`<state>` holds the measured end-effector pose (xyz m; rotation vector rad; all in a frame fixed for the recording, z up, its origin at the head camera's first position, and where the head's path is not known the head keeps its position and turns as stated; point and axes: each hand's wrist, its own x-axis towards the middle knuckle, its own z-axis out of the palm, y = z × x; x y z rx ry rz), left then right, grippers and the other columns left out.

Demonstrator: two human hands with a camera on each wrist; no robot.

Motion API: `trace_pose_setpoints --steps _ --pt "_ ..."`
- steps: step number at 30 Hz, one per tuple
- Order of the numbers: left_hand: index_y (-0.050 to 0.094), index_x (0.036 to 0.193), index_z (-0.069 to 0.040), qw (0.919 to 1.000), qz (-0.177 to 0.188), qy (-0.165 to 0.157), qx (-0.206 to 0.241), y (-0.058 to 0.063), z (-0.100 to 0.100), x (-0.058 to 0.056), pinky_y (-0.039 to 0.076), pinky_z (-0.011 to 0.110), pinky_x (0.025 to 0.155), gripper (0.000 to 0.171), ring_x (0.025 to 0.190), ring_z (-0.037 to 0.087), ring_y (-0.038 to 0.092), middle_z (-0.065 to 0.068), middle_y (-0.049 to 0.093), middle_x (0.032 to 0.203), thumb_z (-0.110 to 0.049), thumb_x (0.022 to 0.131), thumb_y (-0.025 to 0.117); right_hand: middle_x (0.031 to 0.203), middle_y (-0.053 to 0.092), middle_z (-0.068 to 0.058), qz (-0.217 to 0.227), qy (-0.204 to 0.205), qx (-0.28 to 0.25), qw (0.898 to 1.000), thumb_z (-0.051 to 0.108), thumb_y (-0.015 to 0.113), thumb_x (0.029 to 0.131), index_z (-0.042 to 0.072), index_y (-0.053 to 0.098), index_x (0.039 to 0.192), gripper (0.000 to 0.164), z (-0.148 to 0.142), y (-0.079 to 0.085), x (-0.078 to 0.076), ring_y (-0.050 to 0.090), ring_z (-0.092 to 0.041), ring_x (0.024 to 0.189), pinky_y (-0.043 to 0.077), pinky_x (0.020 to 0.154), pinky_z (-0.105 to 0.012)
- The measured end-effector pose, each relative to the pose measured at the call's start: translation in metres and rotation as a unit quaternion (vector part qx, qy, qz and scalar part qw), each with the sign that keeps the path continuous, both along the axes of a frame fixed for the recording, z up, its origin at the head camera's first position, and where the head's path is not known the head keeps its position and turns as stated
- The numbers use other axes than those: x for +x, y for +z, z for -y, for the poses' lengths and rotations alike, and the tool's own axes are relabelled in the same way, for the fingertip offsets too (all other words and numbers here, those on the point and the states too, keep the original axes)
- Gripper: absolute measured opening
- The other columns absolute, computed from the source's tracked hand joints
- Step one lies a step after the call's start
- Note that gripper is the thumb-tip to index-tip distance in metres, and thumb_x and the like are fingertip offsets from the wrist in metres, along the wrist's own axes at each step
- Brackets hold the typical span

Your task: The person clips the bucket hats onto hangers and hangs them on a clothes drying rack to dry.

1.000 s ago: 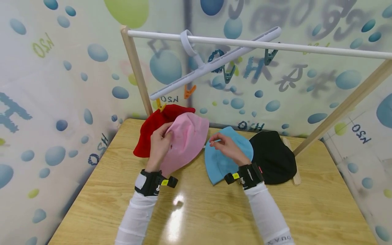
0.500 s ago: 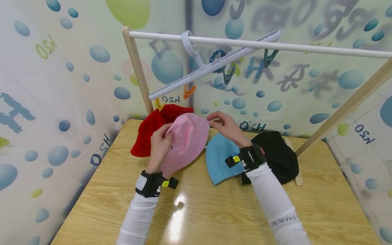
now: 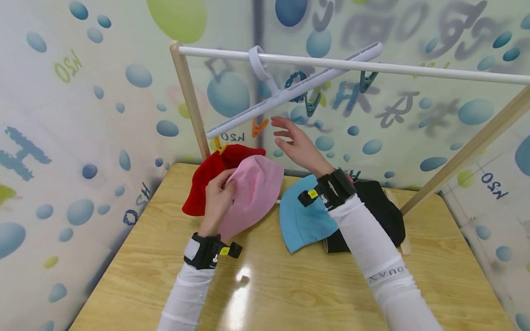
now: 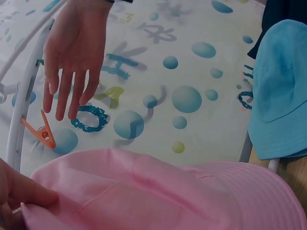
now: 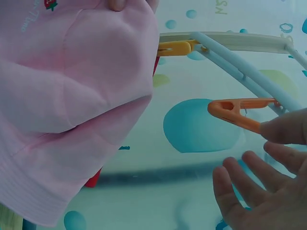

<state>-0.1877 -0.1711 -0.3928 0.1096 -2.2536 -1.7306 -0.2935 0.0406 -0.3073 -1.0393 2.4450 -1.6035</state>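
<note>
My left hand (image 3: 219,195) pinches the edge of a pink bucket hat (image 3: 258,188) between thumb and fingers. The hat is held up in front of a red hat (image 3: 198,188), which hangs from a yellow clip (image 3: 221,146) at the hanger's low end. My right hand (image 3: 300,147) is raised beside an orange clip (image 3: 259,127) on the white hanger (image 3: 285,95), fingers spread and nothing in them. In the right wrist view, its thumb overlaps the end of the orange clip (image 5: 235,112). A small strawberry print (image 5: 50,5) shows on the pink hat.
The hanger tilts on a white rail (image 3: 397,70) between wooden posts. Two dark green clips (image 3: 312,105) hang on its higher side. A light blue hat (image 3: 306,225) and a black hat (image 3: 381,207) lie on the wooden table (image 3: 298,289) to the right.
My right hand has risen from over the blue hat, past the pink hat's right edge, to the orange clip. The left hand keeps its pinch on the pink hat, nearly still.
</note>
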Motion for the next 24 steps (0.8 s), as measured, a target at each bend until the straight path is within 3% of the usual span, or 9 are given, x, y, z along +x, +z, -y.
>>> trace_pose_setpoints --steps 5,13,21,24 --pt "0.066 0.124 -0.009 1.0000 -0.006 0.000 0.000 0.000 0.000 -0.001 0.050 0.031 0.067 0.031 0.092 0.026 0.053 0.010 0.066 0.113 -0.003 0.097 0.050 0.148 0.037 -0.008 -0.003 -0.004 0.000 1.000 0.006 0.050 0.099 0.006 0.036 0.146 0.049 0.010 0.005 -0.005 0.041 -0.025 0.129 0.039 0.102 -0.039" --pt "0.066 0.123 -0.010 1.0000 -0.009 -0.001 0.003 0.003 0.000 0.003 0.048 0.027 0.058 0.031 0.087 0.026 0.054 0.009 0.065 0.108 -0.004 0.097 0.050 0.141 0.043 -0.011 0.004 -0.018 -0.005 1.000 0.006 0.049 0.099 0.003 0.040 0.142 0.044 0.018 0.005 -0.006 0.043 -0.028 0.126 0.039 0.102 -0.038" --pt "0.066 0.121 -0.009 0.9994 -0.032 0.011 -0.010 0.002 0.002 0.005 0.051 0.033 0.057 0.030 0.084 0.025 0.055 0.008 0.066 0.108 -0.002 0.096 0.050 0.129 0.056 -0.009 -0.005 -0.040 -0.023 0.999 0.007 0.052 0.098 0.004 0.052 0.130 0.032 0.027 0.003 -0.004 0.052 -0.022 0.116 0.046 0.093 -0.034" --pt "0.067 0.119 -0.007 0.9988 -0.041 0.019 -0.018 0.003 0.001 0.003 0.051 0.029 0.067 0.029 0.086 0.025 0.055 0.010 0.067 0.109 -0.001 0.096 0.052 0.125 0.058 -0.009 -0.016 -0.047 -0.027 0.998 0.007 0.053 0.098 0.004 0.054 0.127 0.029 0.028 0.002 -0.003 0.053 -0.021 0.114 0.047 0.091 -0.034"
